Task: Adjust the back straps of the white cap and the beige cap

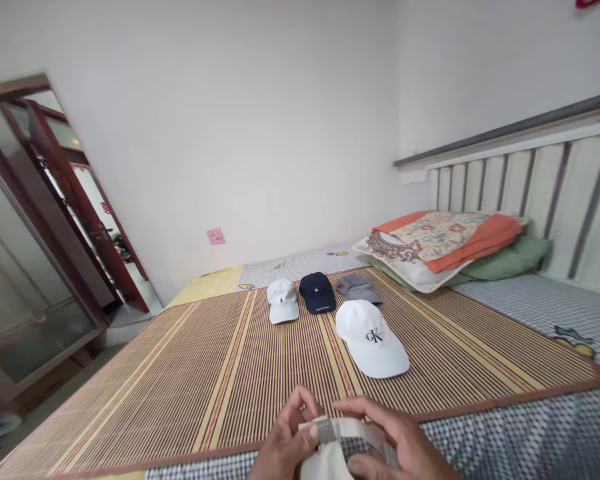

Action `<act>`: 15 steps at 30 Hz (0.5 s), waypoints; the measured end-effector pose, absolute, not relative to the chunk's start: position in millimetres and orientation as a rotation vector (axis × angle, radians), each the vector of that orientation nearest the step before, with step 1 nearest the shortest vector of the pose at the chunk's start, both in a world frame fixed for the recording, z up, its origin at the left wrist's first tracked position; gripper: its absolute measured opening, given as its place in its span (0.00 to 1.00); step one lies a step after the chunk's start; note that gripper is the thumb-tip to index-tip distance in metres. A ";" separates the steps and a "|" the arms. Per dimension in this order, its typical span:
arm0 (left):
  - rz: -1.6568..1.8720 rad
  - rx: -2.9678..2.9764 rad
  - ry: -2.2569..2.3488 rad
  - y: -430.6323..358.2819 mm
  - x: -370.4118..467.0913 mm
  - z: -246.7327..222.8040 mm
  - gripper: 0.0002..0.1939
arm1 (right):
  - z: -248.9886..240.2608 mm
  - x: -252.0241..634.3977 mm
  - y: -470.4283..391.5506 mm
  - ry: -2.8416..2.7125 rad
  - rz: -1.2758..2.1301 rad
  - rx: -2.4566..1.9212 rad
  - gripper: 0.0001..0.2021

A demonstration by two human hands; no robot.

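Close to me, at the bottom of the head view, both hands hold a cream cap [323,465] with its back strap facing up. My left hand [291,433] pinches the strap at its grey buckle [324,430]. My right hand [397,437] grips the other side of the cap around the strap opening; the cap's lower part is cut off by the frame. Beyond my hands on the mat lie a white cap with black letters [370,337], a smaller white cap [283,300], a navy cap [317,292] and a grey cap [357,288].
A striped bamboo mat [170,373] covers the bed over a checked sheet [525,440]. Pillows [445,243] are stacked at the right by a white slatted headboard [520,180]. A wall stands behind, and a mirror [45,220] leans at the left.
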State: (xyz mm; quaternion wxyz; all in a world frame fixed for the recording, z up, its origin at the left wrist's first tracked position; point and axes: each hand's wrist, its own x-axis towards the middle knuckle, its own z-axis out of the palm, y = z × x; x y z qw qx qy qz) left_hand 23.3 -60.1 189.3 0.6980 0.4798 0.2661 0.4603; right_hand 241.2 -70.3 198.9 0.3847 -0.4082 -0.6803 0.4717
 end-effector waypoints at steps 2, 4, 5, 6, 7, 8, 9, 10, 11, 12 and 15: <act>1.023 1.111 0.585 -57.3 25.7 185.0 0.22 | 206.8 234.5 -72.1 -1.767 1.203 -1.003 0.27; 1.037 1.168 0.587 -52.4 26.7 176.5 0.22 | 212.9 227.6 -73.2 -1.792 1.174 -0.993 0.23; 1.053 1.204 0.597 -49.6 26.5 171.5 0.22 | 214.5 224.7 -73.3 -1.802 1.137 -1.001 0.20; 1.070 1.244 0.612 -47.1 25.9 166.8 0.22 | 214.8 222.4 -73.2 -1.810 1.095 -1.016 0.17; 1.090 1.284 0.636 -45.1 25.0 163.1 0.22 | 213.9 220.7 -72.8 -1.815 1.062 -1.032 0.15; 1.108 1.318 0.669 -44.0 24.2 160.9 0.22 | 212.0 219.6 -72.3 -1.816 1.038 -1.043 0.13; 1.120 1.350 0.704 -43.9 23.5 160.6 0.22 | 209.5 219.3 -71.7 -1.819 1.016 -1.049 0.12; 1.118 1.375 0.731 -44.9 23.3 162.1 0.22 | 206.6 219.5 -71.1 -1.824 0.992 -1.053 0.11; 1.104 1.390 0.751 -46.8 23.5 165.3 0.23 | 203.8 220.2 -70.7 -1.834 0.968 -1.054 0.10; 1.077 1.396 0.763 -49.2 24.1 169.6 0.23 | 201.3 221.1 -70.4 -1.844 0.944 -1.052 0.09; 1.001 1.349 0.781 -56.1 26.9 182.6 0.26 | 197.0 224.3 -70.2 -1.865 0.910 -1.047 0.08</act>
